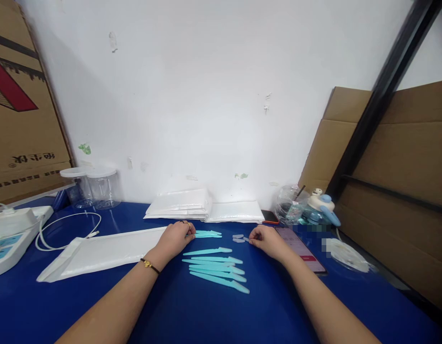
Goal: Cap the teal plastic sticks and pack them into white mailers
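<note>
Several turquoise sticks with pale covers at their right ends (221, 285) lie fanned out on the blue table (221, 320). My left hand (178, 236) has its fingers pinched at the left ends of a few more turquoise sticks (208, 234) behind them. Right of those, small translucent caps (238, 238) rest on the table. My right hand (266, 239) is closed in a pinch on one such cap, beside the others. A long white padded envelope (110, 251) lies left of the sticks, partly behind my left hand.
White envelopes (181, 203) are stacked along the wall. Clear jars (103, 188), a white cable (51, 217) and a power strip (31, 227) are at the left. At the right are a phone (303, 251), a plastic-wrapped cup (289, 205), a blue-and-white toy (321, 205) and cardboard (403, 191).
</note>
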`<move>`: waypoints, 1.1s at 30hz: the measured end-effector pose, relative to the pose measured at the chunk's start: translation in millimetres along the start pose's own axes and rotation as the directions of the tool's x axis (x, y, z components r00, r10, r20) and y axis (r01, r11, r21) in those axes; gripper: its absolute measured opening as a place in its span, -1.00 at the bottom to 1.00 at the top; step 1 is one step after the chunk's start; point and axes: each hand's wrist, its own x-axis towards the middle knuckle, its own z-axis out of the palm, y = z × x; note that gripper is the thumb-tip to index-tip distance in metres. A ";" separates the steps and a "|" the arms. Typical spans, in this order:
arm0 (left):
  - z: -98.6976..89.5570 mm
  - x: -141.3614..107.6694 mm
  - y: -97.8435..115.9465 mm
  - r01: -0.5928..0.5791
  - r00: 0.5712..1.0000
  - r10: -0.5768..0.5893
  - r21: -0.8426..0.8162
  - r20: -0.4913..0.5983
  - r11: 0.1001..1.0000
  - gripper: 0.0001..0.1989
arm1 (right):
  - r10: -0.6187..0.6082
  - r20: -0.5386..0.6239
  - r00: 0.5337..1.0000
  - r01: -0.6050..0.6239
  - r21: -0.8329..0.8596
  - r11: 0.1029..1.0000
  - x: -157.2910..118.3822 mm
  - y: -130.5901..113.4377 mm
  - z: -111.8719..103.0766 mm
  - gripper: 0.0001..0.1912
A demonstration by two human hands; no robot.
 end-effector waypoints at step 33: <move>11.3 -6.3 27.5 -0.076 0.984 0.119 -0.297 0.131 0.952 -0.85 | -0.053 0.173 0.983 -0.002 0.304 0.953 -7.2 -33.8 16.6 -0.89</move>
